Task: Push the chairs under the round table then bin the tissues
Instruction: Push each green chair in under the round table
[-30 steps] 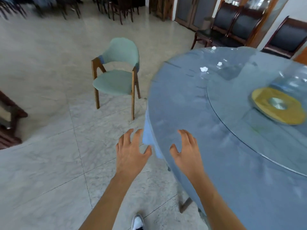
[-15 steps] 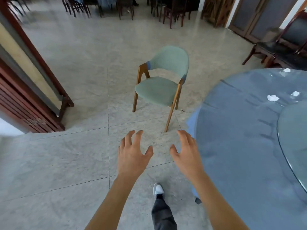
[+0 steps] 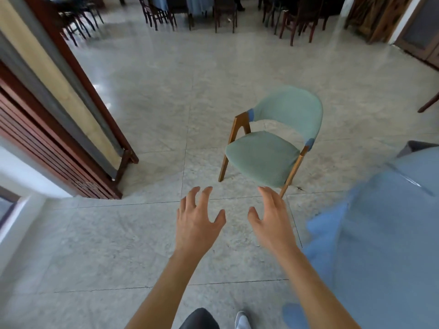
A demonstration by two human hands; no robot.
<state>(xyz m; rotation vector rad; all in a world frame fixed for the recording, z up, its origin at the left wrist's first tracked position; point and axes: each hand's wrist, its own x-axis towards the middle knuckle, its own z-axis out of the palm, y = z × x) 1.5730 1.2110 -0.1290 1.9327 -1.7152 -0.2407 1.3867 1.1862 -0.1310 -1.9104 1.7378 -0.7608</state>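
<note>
A green padded chair (image 3: 263, 155) with wooden legs stands on the tiled floor, apart from the round table, its seat turned toward me. The table's edge, under a blue cloth (image 3: 384, 222), fills the right side. My left hand (image 3: 197, 222) and my right hand (image 3: 273, 222) are stretched forward side by side, fingers spread, both holding nothing. They are a short way in front of the chair's seat and do not touch it. No tissues show in the head view.
A dark wooden folding screen (image 3: 71, 129) leans along the left. Several dark wooden chairs (image 3: 223, 13) stand at the far end of the room. Open marble floor (image 3: 166, 91) lies between them and the green chair. My foot (image 3: 242, 320) shows at the bottom.
The view has swung left: the table has slid to the right edge, its tissues have left the frame, and the green chair is now closer, straight ahead. Both hands stay open.
</note>
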